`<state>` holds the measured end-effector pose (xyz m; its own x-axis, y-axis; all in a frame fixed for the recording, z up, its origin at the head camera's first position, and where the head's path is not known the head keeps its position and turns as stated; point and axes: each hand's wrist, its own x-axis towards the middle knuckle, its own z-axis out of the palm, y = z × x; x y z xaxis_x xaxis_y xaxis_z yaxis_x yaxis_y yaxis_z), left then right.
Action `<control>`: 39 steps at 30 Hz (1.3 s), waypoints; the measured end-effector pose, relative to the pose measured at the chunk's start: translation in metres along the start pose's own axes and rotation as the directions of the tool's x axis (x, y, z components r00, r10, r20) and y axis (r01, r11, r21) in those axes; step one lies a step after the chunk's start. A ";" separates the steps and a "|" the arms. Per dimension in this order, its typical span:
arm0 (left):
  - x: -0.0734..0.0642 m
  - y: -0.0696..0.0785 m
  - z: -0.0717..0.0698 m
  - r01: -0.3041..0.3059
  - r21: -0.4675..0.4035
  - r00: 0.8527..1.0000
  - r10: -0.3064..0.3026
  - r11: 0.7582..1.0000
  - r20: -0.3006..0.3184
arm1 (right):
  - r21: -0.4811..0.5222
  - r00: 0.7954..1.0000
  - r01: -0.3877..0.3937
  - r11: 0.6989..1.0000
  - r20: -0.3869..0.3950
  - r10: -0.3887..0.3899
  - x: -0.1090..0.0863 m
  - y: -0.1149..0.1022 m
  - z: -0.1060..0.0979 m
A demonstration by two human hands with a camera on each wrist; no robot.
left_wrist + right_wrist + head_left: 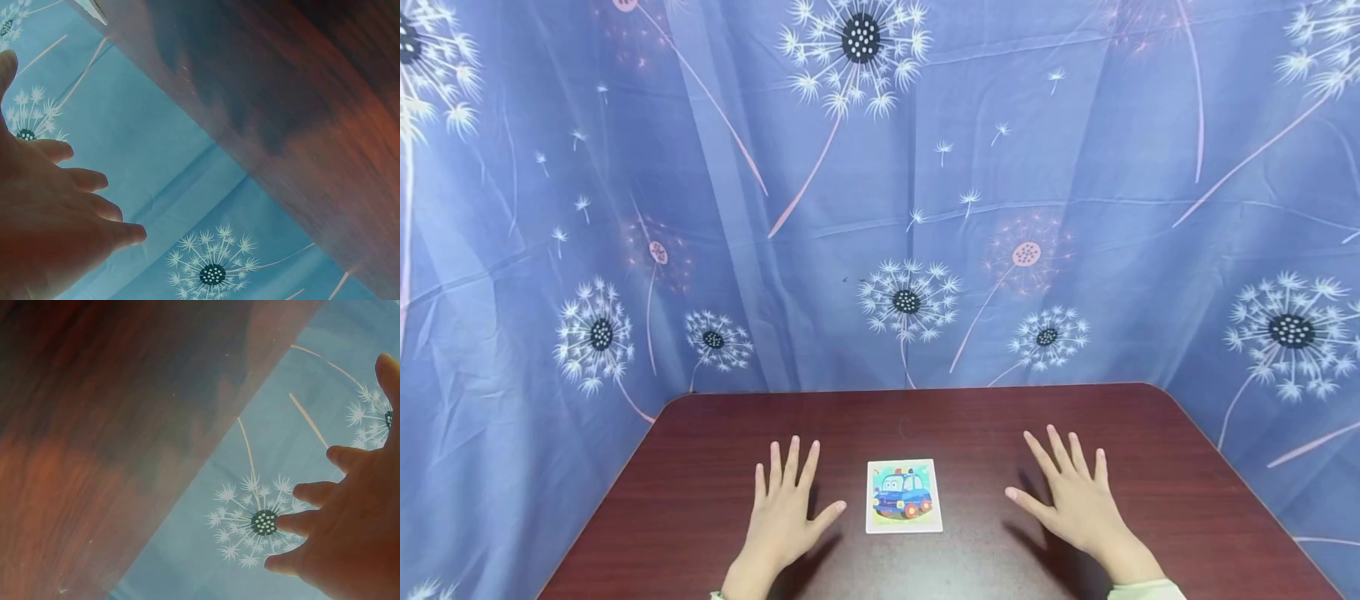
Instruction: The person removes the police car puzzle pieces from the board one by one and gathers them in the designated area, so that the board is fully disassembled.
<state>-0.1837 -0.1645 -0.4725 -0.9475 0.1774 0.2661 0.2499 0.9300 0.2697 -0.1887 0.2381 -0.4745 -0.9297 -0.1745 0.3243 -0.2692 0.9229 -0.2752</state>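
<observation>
A square picture card or puzzle [903, 496] with a white border lies flat on the dark red-brown table [970, 417]; it shows a blue cartoon police car with eyes. To its left, my left hand [782, 512] is held with fingers straight and spread, holding nothing. On the other side, my right hand [1078, 504] has its fingers spread the same way, also with nothing in it. Both hands are apart from the card and cast shadows on the wood. Each wrist view shows the same spread fingers: the left hand [56, 212] and the right hand [350, 519].
A blue curtain [820, 317] printed with white and pink dandelions hangs behind the table and along both sides. The table's far edge has rounded corners. In the left wrist view, a white edge of something [94, 9] shows at the top.
</observation>
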 end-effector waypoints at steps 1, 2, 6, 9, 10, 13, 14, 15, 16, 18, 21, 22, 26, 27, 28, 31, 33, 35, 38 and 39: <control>0.000 0.001 0.000 -0.006 -0.007 1.000 0.006 1.000 -0.002 | 0.003 1.000 0.006 1.000 -0.005 -0.006 0.001 0.000 0.000; 0.000 0.002 0.000 -0.011 -0.008 1.000 0.011 1.000 -0.004 | 0.004 1.000 0.011 1.000 -0.011 -0.011 0.001 -0.001 0.001; 0.001 0.004 -0.001 -0.031 -0.023 0.999 0.031 0.999 -0.016 | 0.012 0.999 0.029 1.000 -0.027 -0.029 0.004 -0.003 0.001; 0.002 0.007 0.000 -0.050 -0.033 0.999 0.049 0.998 -0.018 | 0.016 0.999 0.039 0.999 -0.038 -0.039 0.006 -0.005 0.001; 0.003 0.008 0.000 -0.057 -0.036 0.998 0.056 0.998 -0.020 | 0.022 0.998 0.042 0.999 -0.042 -0.041 0.007 -0.006 0.000; 0.003 0.012 0.000 -0.076 -0.042 0.997 0.076 0.996 -0.017 | 0.030 0.997 0.056 0.998 -0.058 -0.054 0.008 -0.009 0.000; 0.004 0.013 0.001 -0.083 -0.043 0.996 0.082 0.996 -0.018 | 0.034 0.996 0.060 0.998 -0.062 -0.058 0.009 -0.010 0.000; 0.004 0.014 0.001 -0.090 -0.044 0.996 0.089 0.995 -0.018 | 0.037 0.996 0.063 0.997 -0.064 -0.061 0.009 -0.011 0.000; 0.004 0.016 0.001 -0.097 -0.044 0.995 0.096 0.994 -0.018 | 0.040 0.995 0.069 0.997 -0.069 -0.066 0.009 -0.012 0.000; 0.005 0.019 0.002 -0.106 -0.050 0.994 0.106 0.993 -0.016 | 0.040 0.993 0.082 0.996 -0.084 -0.079 0.010 -0.014 0.001; 0.006 0.024 0.003 -0.119 -0.078 0.993 0.118 0.990 -0.014 | 0.044 0.990 0.101 0.994 -0.104 -0.096 0.012 -0.017 0.001; 0.006 0.026 0.003 -0.123 -0.088 0.992 0.122 0.988 -0.015 | 0.044 0.989 0.108 0.993 -0.111 -0.102 0.013 -0.019 0.002; 0.006 0.034 0.005 -0.140 -0.119 0.990 0.141 0.983 -0.006 | 0.056 0.986 0.127 0.990 -0.115 -0.120 0.016 -0.024 0.003; 0.006 0.035 0.005 -0.145 -0.121 0.989 0.146 0.982 -0.001 | 0.060 0.986 0.131 0.990 -0.116 -0.123 0.017 -0.025 0.003; 0.006 0.037 0.006 -0.150 -0.123 0.988 0.152 0.981 0.004 | 0.063 0.986 0.133 0.989 -0.114 -0.125 0.017 -0.026 0.004; 0.006 0.042 0.007 -0.171 -0.123 0.985 0.173 0.978 0.013 | 0.077 0.985 0.141 0.987 -0.113 -0.132 0.021 -0.029 0.005; 0.006 0.045 0.009 -0.189 -0.115 0.981 0.192 0.975 0.012 | 0.091 0.984 0.149 0.985 -0.114 -0.138 0.024 -0.031 0.006; 0.007 0.048 0.010 -0.209 -0.109 0.977 0.211 0.972 0.010 | 0.110 0.983 0.156 0.982 -0.111 -0.143 0.026 -0.034 0.006; 0.006 0.052 0.014 -0.242 -0.104 0.970 0.243 0.965 0.003 | 0.140 0.983 0.162 0.977 -0.106 -0.148 0.030 -0.039 0.006; 0.006 0.053 0.015 -0.249 -0.107 0.968 0.251 0.963 0.007 | 0.149 0.983 0.163 0.975 -0.103 -0.149 0.031 -0.041 0.007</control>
<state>-0.1791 -0.1093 -0.4706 -0.8557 0.4076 0.3188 0.4978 0.8166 0.2921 -0.2078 0.1929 -0.4593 -0.8484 -0.2734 0.4533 -0.4515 0.8207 -0.3502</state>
